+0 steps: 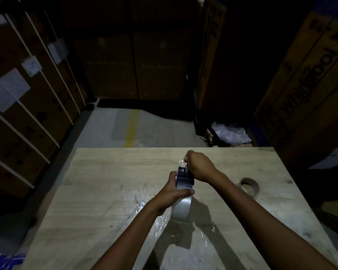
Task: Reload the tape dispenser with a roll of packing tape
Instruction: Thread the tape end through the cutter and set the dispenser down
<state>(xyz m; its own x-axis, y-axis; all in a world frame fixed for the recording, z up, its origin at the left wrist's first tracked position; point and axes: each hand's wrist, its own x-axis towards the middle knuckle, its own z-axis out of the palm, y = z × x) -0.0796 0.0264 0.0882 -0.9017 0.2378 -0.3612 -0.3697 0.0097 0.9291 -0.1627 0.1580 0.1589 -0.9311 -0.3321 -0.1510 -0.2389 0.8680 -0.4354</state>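
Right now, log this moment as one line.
left hand: grips tape roll on dispenser | right hand: pinches tape end | cardboard core: lying on table

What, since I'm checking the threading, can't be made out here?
Head view only.
Tape dispenser: roller and blade covered by the right hand, dim.
Roll of packing tape: hub behind the left hand.
Tape end pinched by right hand: small, glary; path unclear.

Light: dim throughout.
Table [105,182]: pale wood grain.
Floor [160,131]: grey concrete, marked by a yellow line [131,127].
Left: cardboard cartons [27,117], bound with white straps.
Right: Whirlpool carton [310,84]; plastic film [230,133] heaped below it.
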